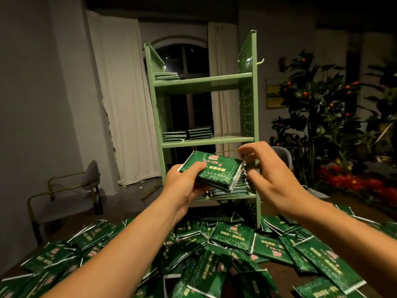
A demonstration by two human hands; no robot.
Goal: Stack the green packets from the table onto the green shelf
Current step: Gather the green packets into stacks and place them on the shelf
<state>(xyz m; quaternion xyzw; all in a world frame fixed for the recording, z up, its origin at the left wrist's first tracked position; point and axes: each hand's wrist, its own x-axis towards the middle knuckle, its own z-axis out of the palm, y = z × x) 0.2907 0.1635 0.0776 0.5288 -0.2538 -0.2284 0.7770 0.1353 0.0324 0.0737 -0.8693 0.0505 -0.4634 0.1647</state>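
My left hand (184, 183) grips a bundle of green packets (217, 172) by its left end, held up in front of the green shelf (206, 82). At the bundle's right end is my right hand (266, 171), its fingers loosely curled; whether they touch the bundle I cannot tell. Behind the bundle a stack of packets (227, 191) lies on the lowest shelf board. Two short stacks (187, 134) sit on the middle board and one stack (166, 76) on the top board. Several loose green packets (234, 239) cover the table below my arms.
A grey chair with a brass frame (71, 190) stands at the left. White curtains (126, 100) hang behind the shelf beside a dark arched window. Potted plants with orange fruit (322, 108) and red flowers fill the right side.
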